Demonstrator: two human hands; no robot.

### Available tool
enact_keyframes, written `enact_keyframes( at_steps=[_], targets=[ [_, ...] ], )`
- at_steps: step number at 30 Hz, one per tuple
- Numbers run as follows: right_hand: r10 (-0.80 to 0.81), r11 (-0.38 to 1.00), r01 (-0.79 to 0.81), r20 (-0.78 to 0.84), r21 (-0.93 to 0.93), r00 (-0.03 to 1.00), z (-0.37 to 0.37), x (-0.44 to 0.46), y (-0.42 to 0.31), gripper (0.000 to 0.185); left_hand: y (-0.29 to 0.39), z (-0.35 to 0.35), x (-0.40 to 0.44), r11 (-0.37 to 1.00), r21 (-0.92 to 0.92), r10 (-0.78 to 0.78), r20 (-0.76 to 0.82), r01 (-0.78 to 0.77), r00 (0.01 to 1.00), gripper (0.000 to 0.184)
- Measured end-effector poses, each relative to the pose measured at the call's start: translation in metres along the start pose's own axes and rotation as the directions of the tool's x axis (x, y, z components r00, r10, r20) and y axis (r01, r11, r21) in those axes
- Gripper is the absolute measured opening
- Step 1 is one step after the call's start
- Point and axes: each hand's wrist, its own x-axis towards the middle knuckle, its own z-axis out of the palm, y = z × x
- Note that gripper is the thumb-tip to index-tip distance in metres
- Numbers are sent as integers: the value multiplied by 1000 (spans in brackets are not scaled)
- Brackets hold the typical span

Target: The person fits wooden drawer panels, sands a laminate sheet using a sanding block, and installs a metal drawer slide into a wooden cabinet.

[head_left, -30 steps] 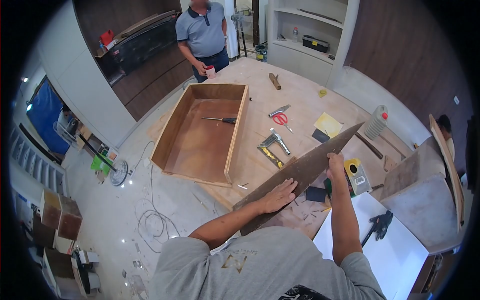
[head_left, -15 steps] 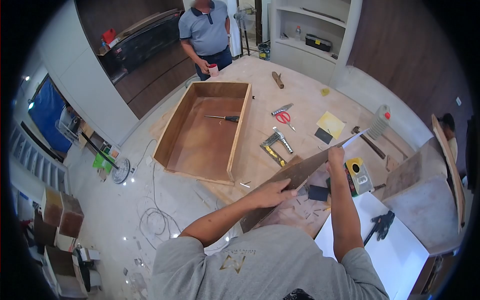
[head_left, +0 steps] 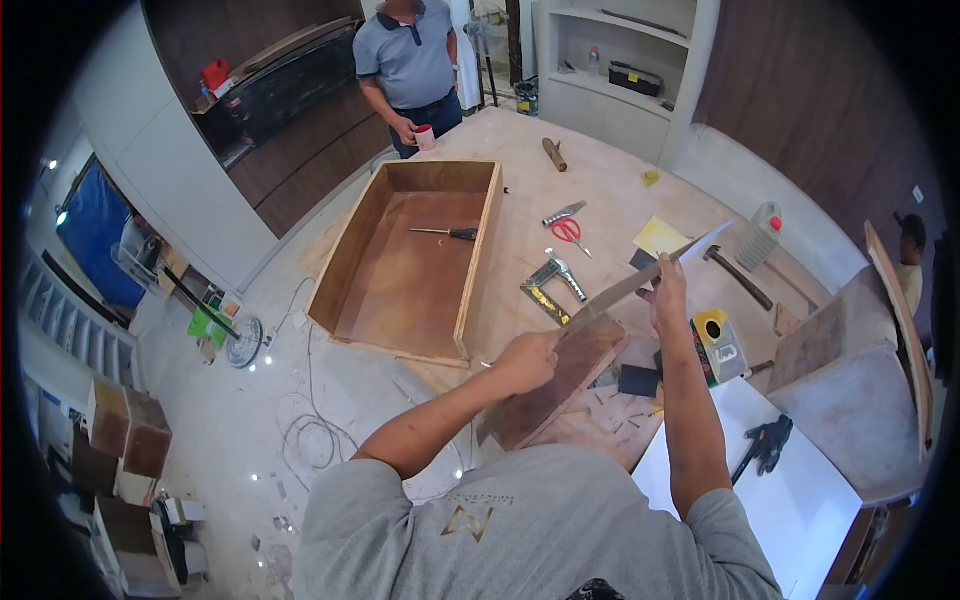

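A thin wooden panel (head_left: 618, 291) is tipped up almost edge-on to me, slanting from near my shirt to the right, with a pale sheen at its far end. My left hand (head_left: 528, 364) is closed on its near part. Farther along, my right hand (head_left: 669, 294) grips the other end, fingers partly hidden behind it. Under the panel a brown board (head_left: 570, 378) lies flat on the table. Close to my right forearm are a dark sanding sheet (head_left: 638, 381) and a yellow-and-grey can (head_left: 716, 343). A staple gun (head_left: 553, 284) lies just beyond the panel.
An open wooden drawer box (head_left: 400, 270) with a screwdriver (head_left: 445, 234) inside stands at left. Red scissors (head_left: 569, 233), a hammer (head_left: 738, 277) and a plastic jug (head_left: 760, 236) are on the table. Black gloves (head_left: 769, 446) rest on a white panel. Across the table stands a person (head_left: 408, 60) holding a mug.
The panel has been raised and turned more edge-on, uncovering the brown board beneath. My right hand has moved up and away. My left hand has gone from flat fingers to a closed grip.
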Motion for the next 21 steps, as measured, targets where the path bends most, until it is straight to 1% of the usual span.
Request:
enact_keyframes(
  at_steps=[1, 4, 7, 9, 10, 12, 13, 16, 18, 19, 21],
  targets=[
    [-4, 999, 2, 37, 52, 999, 0, -2, -1, 69, 1, -10, 3, 999, -36, 5, -6, -5, 1000, 38],
    [66, 996, -67, -9, -53, 998, -19, -2, 24, 89, -52, -12, 29, 979, -142, 137, -62, -145, 989, 41],
    [148, 928, -157, -53, -337, 988, -72, 19, 104, 89, -64, -29, 37, 945, -328, 11, 2, -10, 1000, 40],
    [311, 914, -322, -83, -248, 947, -62, -31, 94, 91, -42, -50, 33, 905, -407, -121, 38, 126, 992, 41],
    [344, 905, -351, -70, -239, 936, -59, -43, 98, 92, -34, -58, 32, 875, -443, -186, 64, 195, 980, 41],
    [409, 886, -408, -43, -220, 911, -59, -57, 106, 93, -36, -67, 37, 767, -591, -216, 128, 249, 968, 40],
    [435, 888, -432, -17, -156, 900, -62, -59, 112, 91, -37, -70, 40, 703, -656, -227, 159, 275, 961, 40],
    [489, 868, -492, 61, 64, 870, -67, -54, 127, 85, -36, -74, 44, 634, -706, -202, 242, 315, 949, 40],
    [507, 823, -516, 101, 238, 856, -66, -55, 121, 81, -46, -63, 50, 542, -781, -133, 286, 311, 949, 41],
    [480, 774, -527, 218, 350, 850, -67, -58, 115, 69, -55, -55, 53, 492, -813, -97, 305, 312, 947, 41],
    [446, 708, -526, 280, 470, 850, -66, -56, 117, 64, -70, -39, 59, 453, -842, -65, 298, 294, 952, 41]
  ],
)
